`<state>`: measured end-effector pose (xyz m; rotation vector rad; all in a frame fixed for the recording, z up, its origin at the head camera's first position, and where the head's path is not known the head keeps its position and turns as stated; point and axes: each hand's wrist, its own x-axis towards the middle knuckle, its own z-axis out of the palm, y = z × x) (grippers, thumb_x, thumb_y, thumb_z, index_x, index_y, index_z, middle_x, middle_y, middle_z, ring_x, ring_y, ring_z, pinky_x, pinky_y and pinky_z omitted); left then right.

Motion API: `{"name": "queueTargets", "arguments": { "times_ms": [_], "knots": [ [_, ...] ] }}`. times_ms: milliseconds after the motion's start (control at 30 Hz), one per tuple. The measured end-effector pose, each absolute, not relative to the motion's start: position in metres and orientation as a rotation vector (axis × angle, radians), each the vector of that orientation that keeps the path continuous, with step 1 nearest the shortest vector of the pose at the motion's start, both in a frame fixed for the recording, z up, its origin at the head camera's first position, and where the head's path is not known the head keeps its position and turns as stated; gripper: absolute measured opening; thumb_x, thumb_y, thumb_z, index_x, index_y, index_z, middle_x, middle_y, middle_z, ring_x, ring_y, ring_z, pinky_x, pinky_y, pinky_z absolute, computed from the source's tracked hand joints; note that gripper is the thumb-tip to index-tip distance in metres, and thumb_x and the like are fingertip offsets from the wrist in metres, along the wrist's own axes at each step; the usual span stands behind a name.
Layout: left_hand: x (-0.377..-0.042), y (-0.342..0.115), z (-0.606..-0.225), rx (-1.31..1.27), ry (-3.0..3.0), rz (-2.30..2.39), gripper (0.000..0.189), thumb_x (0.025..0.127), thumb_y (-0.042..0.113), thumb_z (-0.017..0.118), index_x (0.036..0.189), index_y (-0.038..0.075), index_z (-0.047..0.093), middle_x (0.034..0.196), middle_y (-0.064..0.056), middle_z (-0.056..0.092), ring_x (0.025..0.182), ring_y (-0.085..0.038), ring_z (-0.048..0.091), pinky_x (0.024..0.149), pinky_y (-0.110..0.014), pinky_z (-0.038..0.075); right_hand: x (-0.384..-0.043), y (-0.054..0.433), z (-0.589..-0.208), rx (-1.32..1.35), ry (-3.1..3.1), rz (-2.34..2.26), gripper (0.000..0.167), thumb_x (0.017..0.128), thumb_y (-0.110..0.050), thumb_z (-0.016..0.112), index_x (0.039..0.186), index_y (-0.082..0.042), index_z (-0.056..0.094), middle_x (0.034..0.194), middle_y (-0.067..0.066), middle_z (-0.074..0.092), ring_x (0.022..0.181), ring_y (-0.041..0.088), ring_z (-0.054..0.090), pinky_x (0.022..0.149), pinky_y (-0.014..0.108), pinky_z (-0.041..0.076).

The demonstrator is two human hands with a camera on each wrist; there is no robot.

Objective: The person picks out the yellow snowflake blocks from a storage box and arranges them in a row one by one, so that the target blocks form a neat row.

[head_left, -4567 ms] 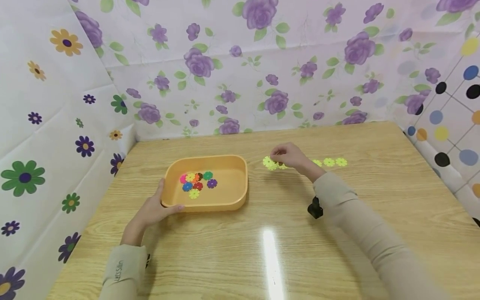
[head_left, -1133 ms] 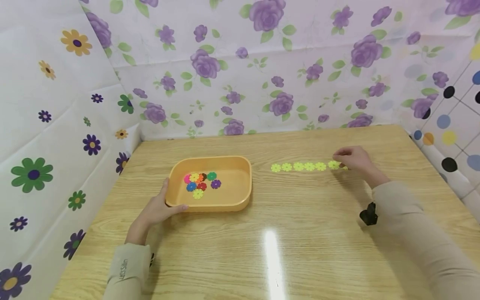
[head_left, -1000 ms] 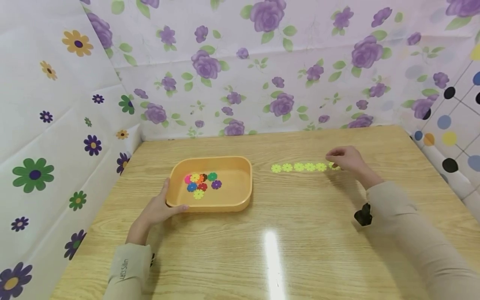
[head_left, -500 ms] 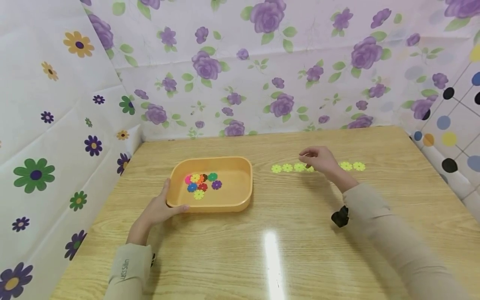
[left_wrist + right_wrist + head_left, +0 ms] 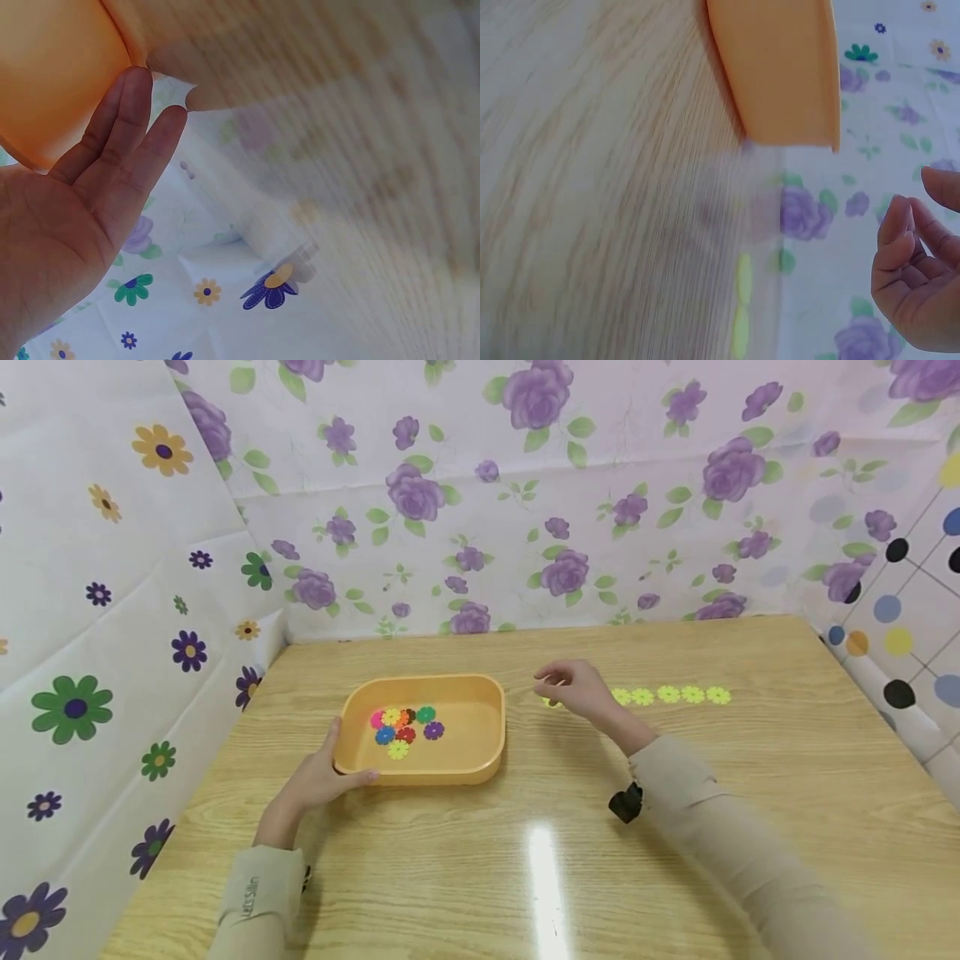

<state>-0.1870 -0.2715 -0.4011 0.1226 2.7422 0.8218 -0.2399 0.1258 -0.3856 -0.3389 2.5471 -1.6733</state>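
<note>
My left hand (image 5: 311, 781) rests on the near left corner of an orange plastic tray (image 5: 465, 739). Its thumb lies along the front, and its other fingers stay straight beside the left wall. Inside the tray lie several small flower-shaped plastic pieces in mixed colours, such as a blue one (image 5: 385, 735) and a purple one (image 5: 433, 731). To the right, yellow flower-shaped pieces (image 5: 669, 694) form a row on the table. My right hand (image 5: 581, 689) hovers over the row's left end and hides part of it. Its fingers are loosely bent, with nothing visible between them and the thumb (image 5: 941, 187).
Everything rests on a wood-grain table (image 5: 420, 860). Floral cloth (image 5: 450, 493) hangs behind it, and patterned sheets stand at both sides. A dark device (image 5: 626, 803) sits under the right wrist.
The bunched yellow pieces now lie spread in a row. From the row's right end, my right hand has moved left to its left end. My left hand stays at the tray.
</note>
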Motion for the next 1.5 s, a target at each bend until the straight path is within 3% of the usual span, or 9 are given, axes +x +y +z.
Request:
{"name": "queueTargets", "arguments": {
  "times_ms": [400,900,1067,1200,1333,1500],
  "knots": [
    [-0.185,-0.271,-0.403,0.121,2.734,0.832,0.118,0.074,0.057,0.065,0.143,0.005,-0.016,0.142,-0.036,0.012,0.126,-0.049,0.025,0.1,-0.057,0.024,-0.234,0.074,-0.387,-0.42,2.422,-1.723,0.029,0.083,-0.013,0.067,0.108,0.001,0.062,0.085,0.011,0.062,0.076,0.032,0.06,0.063,0.041,0.05],
    [-0.188,-0.273,-0.405,0.111,2.735,0.837,0.119,0.073,0.059,0.065,0.143,0.005,-0.014,0.143,-0.035,0.013,0.126,-0.048,0.027,0.1,-0.057,0.024,-0.23,0.006,-0.387,-0.614,2.333,-1.722,0.026,0.081,-0.001,0.066,0.106,0.005,0.062,0.079,0.013,0.06,0.076,0.042,0.059,0.064,0.046,0.052],
    [-0.188,-0.273,-0.405,0.119,2.743,0.832,0.12,0.072,0.061,0.065,0.143,0.004,-0.013,0.142,-0.035,0.013,0.126,-0.048,0.027,0.1,-0.057,0.024,-0.229,-0.013,-0.39,-0.681,2.393,-1.641,0.029,0.08,-0.006,0.069,0.107,0.002,0.064,0.079,0.011,0.061,0.075,0.033,0.062,0.06,0.031,0.053],
    [-0.188,-0.274,-0.407,0.138,2.75,0.825,0.119,0.073,0.059,0.064,0.143,0.003,-0.014,0.142,-0.036,0.014,0.125,-0.049,0.028,0.099,-0.058,0.026,-0.228,-0.029,-0.394,-0.684,2.446,-1.609,0.03,0.077,-0.007,0.072,0.106,0.001,0.065,0.08,0.01,0.062,0.073,0.02,0.058,0.056,0.019,0.045],
    [-0.188,-0.274,-0.408,0.149,2.755,0.829,0.118,0.074,0.059,0.065,0.143,0.004,-0.014,0.141,-0.036,0.015,0.124,-0.048,0.03,0.099,-0.058,0.027,-0.229,-0.047,-0.4,-0.623,2.487,-1.575,0.035,0.075,-0.007,0.074,0.108,-0.001,0.065,0.085,0.015,0.061,0.072,0.015,0.048,0.056,0.019,0.037],
    [-0.187,-0.275,-0.406,0.154,2.753,0.831,0.117,0.074,0.057,0.065,0.143,0.004,-0.013,0.142,-0.036,0.015,0.124,-0.048,0.03,0.098,-0.058,0.027,-0.231,-0.067,-0.407,-0.458,2.515,-1.523,0.044,0.072,-0.009,0.077,0.114,-0.005,0.064,0.104,0.013,0.062,0.078,0.013,0.047,0.061,0.018,0.04]
  ]
}}
